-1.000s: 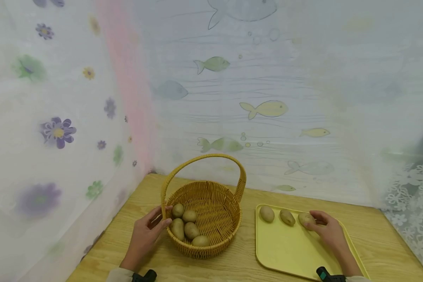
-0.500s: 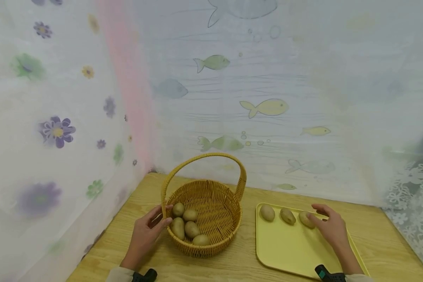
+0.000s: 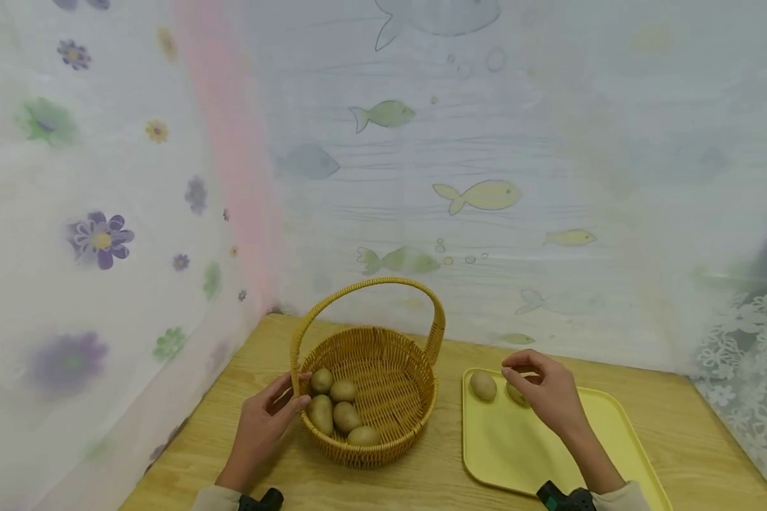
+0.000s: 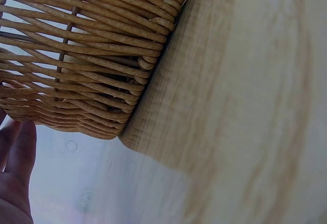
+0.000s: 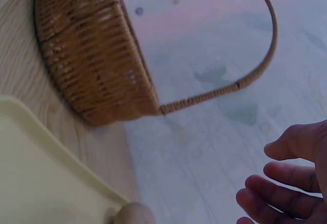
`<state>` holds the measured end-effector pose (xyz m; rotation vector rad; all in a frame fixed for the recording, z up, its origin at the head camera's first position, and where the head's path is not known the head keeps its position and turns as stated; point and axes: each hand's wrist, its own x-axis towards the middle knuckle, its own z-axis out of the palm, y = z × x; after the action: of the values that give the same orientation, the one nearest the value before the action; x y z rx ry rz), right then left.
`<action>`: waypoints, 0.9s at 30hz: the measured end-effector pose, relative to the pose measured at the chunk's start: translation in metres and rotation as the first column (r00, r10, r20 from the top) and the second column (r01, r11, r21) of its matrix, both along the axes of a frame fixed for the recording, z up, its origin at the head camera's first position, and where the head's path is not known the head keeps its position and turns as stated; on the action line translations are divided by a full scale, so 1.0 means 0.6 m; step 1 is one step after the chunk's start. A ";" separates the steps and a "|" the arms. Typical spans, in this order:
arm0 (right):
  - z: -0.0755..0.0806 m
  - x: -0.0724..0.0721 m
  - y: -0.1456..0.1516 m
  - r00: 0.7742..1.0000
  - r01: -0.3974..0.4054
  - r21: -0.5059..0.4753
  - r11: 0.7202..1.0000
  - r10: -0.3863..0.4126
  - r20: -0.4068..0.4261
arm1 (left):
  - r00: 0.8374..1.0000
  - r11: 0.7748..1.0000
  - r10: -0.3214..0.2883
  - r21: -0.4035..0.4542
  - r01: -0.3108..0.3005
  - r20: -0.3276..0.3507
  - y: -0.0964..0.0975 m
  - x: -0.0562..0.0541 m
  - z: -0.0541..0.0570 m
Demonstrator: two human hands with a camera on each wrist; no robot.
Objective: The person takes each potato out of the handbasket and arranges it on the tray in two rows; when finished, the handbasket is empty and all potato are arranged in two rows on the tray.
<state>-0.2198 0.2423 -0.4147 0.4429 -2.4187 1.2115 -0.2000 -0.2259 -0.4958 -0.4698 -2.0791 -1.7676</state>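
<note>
No lettering legible (wrist views seem blurred).

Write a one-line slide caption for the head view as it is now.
Left hand holding a basket with potatoes inside, right hand hovering above a yellow tray.

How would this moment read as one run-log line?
left hand: holds basket | right hand: above tray, nothing visibly held | in basket: five potatoes visible | on tray: two potatoes visible

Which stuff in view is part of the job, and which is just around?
Part of the job:
wicker basket, gripped by the left hand
basket potatoes
yellow tray, right hand above it
tray potatoes

Just around:
wooden table
fish-print sheet
flower-print sheet
</note>
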 end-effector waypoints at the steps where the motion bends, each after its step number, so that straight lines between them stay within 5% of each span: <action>1: 0.004 0.000 -0.010 1.000 -0.023 -0.008 1.000 0.023 -0.002 | 1.000 1.000 -0.001 0.000 0.001 0.004 0.000 0.000 0.000; 11: 0.030 -0.020 -0.096 0.963 -0.259 -0.056 0.964 0.263 0.066 | 1.000 0.999 0.021 -0.026 -0.021 0.001 -0.003 -0.002 -0.002; 27: 0.061 -0.074 -0.187 0.882 -0.450 -0.001 0.893 0.445 0.154 | 1.000 0.999 0.016 -0.044 -0.017 -0.011 -0.002 0.000 -0.001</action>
<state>-0.2640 0.1303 -0.3780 1.0021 -2.5504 1.4316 -0.2001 -0.2273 -0.4966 -0.4718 -2.1120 -1.7096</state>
